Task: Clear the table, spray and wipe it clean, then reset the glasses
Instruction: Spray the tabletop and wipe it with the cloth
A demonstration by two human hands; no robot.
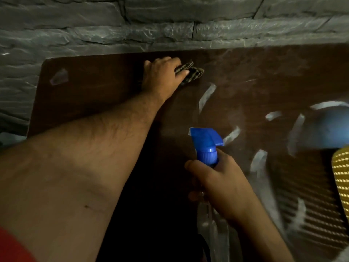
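Fingers of the left hand (163,76) curl over a crumpled, dark striped cloth (190,73) and press it onto the dark brown wooden table (94,91), close to the far edge where the tabletop meets the grey rough stone wall (113,25); the cloth bunches out just past the fingertips and thumb on their right side. Nearer the person, the right hand (221,186) wraps its fingers round the neck of a clear plastic spray bottle with a blue trigger head (206,146), the head rising just above the thumb and index finger and the clear body hanging below the palm. Beyond the right-hand knuckles, pale curved reflections (206,97) streak the tabletop, and a blurred yellow woven object (341,174) sits at the right edge of the view.
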